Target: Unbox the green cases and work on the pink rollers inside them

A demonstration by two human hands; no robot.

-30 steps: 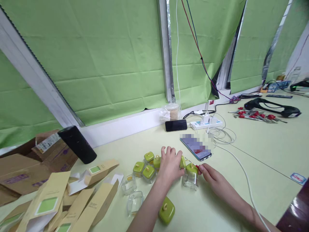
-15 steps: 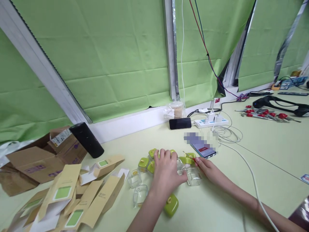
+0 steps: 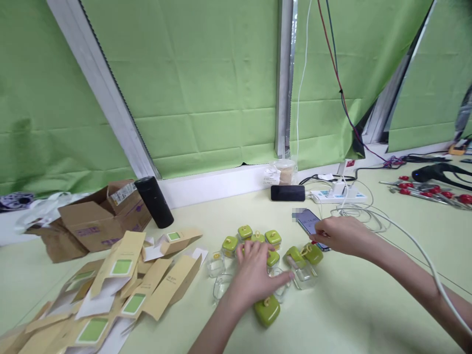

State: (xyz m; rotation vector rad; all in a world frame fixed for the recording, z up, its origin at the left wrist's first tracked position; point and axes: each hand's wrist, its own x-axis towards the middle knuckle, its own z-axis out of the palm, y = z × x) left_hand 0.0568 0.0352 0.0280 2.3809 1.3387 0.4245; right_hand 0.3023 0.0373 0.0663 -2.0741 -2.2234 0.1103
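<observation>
My left hand (image 3: pixel 254 273) rests over a cluster of small clear jars with green lids, its fingertips on the lids and its thumb spread out. My right hand (image 3: pixel 337 234) is closed near the phone (image 3: pixel 309 222); a small red tool (image 3: pixel 313 242) shows at its fingertips, mostly hidden. Between the hands lie a clear jar (image 3: pixel 305 278) and green lids (image 3: pixel 312 253). A loose green lid (image 3: pixel 267 310) sits in front of my left hand. A green-lidded jar (image 3: pixel 273 238) stands behind my left fingers.
Opened kraft boxes (image 3: pixel 171 282) spread over the left side. Behind them are a cardboard carton (image 3: pixel 86 221) and a black cylinder (image 3: pixel 155 202). A dark phone (image 3: pixel 287 193), a power strip (image 3: pixel 339 196), white cables and red-tipped tools (image 3: pixel 429 191) lie at the back right.
The view has turned left. My right hand has moved away from the jars toward the phone. Green lids lie uncovered beside the clear jar. My left hand remains over the cluster.
</observation>
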